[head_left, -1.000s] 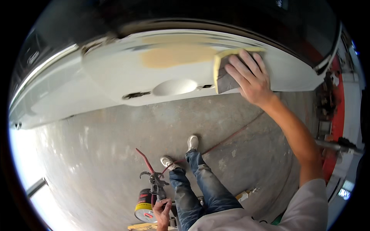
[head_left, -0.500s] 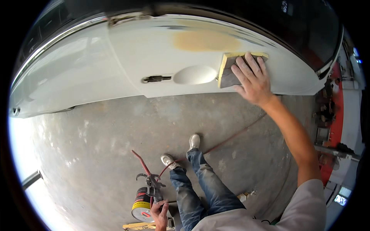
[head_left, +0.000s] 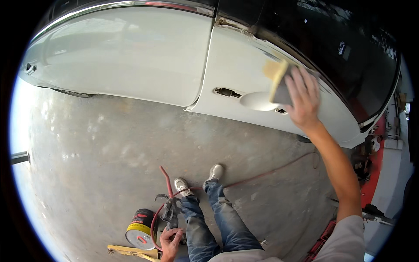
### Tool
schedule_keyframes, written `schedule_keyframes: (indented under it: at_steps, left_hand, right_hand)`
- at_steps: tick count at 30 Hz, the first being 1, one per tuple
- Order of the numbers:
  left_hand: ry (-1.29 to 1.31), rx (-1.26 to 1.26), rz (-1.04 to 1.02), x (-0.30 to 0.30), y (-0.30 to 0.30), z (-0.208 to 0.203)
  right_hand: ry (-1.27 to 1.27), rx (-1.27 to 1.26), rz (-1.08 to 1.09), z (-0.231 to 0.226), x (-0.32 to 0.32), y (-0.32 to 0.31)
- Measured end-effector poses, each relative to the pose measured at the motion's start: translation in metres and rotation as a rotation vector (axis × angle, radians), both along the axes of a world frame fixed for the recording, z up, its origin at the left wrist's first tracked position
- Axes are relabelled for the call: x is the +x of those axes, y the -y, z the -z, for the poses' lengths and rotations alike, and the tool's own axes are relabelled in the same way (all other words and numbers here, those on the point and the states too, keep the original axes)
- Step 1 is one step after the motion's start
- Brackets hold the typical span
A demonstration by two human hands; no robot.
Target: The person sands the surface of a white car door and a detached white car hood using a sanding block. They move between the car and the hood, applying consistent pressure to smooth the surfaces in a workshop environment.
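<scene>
My right hand [head_left: 303, 98] lies over a yellow foam sanding pad [head_left: 278, 83] with a grey face, its fingers spread across the pad against a white car door [head_left: 235, 59]. Hand and pad are blurred. The pad covers part of a tan filler patch [head_left: 270, 68] just below the window line. Beneath the pad are the door's handle recess [head_left: 257, 101] and a bare handle opening [head_left: 227, 92]. Low by my legs, my left hand [head_left: 171, 242] is closed around the grip of a dark air gun [head_left: 170, 212] with a red nozzle tube; a red hose [head_left: 153, 225] loops beside it.
A black and yellow can [head_left: 141, 225] stands on the concrete floor [head_left: 109, 153] left of my legs, near a yellow bar-like piece [head_left: 131, 252]. The hose crosses the floor past my shoes [head_left: 214, 172]. Red racking or trim [head_left: 323, 240] lies at lower right.
My right hand and the sanding pad have moved up the door onto the tan patch, hiding part of it. The view has shifted left along the car. My left hand still holds the air gun.
</scene>
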State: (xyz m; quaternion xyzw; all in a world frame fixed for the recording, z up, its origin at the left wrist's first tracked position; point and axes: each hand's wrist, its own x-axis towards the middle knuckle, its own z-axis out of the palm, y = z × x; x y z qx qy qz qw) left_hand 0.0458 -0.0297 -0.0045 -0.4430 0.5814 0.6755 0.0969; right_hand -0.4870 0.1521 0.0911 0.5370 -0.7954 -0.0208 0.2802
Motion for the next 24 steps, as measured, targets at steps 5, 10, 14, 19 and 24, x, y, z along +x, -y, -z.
schedule_keyframes:
  at_steps: [5, 10, 14, 19, 24]
  left_hand:
    - [-0.083, -0.072, -0.041, -0.019, -0.007, 0.005]
    - [-0.118, -0.070, -0.007, -0.022, -0.019, 0.006]
    - [-0.170, -0.140, -0.047, -0.027, -0.009, -0.007]
    - [-0.103, -0.107, -0.136, 0.002, 0.012, 0.023]
    - [-0.162, -0.009, -0.105, -0.008, 0.066, 0.036]
  right_hand:
    - [0.061, -0.137, -0.160, -0.016, 0.020, 0.123]
    - [0.054, -0.087, -0.016, -0.015, 0.015, 0.031]
    - [0.083, -0.056, 0.016, -0.053, 0.029, 0.029]
    - [0.657, -0.245, 0.270, -0.063, 0.061, 0.098]
    - [0.682, -0.584, 0.404, -0.047, 0.050, 0.172]
